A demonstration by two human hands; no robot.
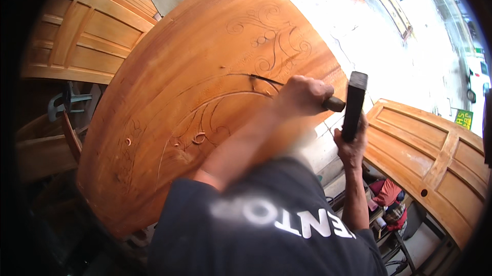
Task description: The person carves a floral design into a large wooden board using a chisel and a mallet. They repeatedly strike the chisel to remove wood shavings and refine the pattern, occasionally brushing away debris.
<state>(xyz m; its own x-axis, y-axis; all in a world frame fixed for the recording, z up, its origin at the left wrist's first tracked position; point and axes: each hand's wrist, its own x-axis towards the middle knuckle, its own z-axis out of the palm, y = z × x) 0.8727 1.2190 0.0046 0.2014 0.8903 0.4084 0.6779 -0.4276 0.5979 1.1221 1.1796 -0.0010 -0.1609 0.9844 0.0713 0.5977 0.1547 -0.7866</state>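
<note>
My left hand (302, 94) grips a carving chisel (264, 79), its thin dark blade angled left onto a large reddish-brown wooden panel (123, 112). The chisel's rounded handle end (334, 104) sticks out past the hand. My right hand (350, 145) is closed round a dark rectangular wooden striking block (357, 89), held upright just right of that handle, apart from it. Scrollwork (271, 40) is drawn or carved on the panel, with curved cut lines below the blade and a few curled wood shavings (199, 138) on the surface.
Paneled wooden doors lie at upper left (102, 35) and right (415, 142). A pale plastic chair (69, 99) is at the left. Red cloth and clutter (389, 199) sit below the right door. A bright tiled floor (359, 45) leads to a white vehicle (479, 78).
</note>
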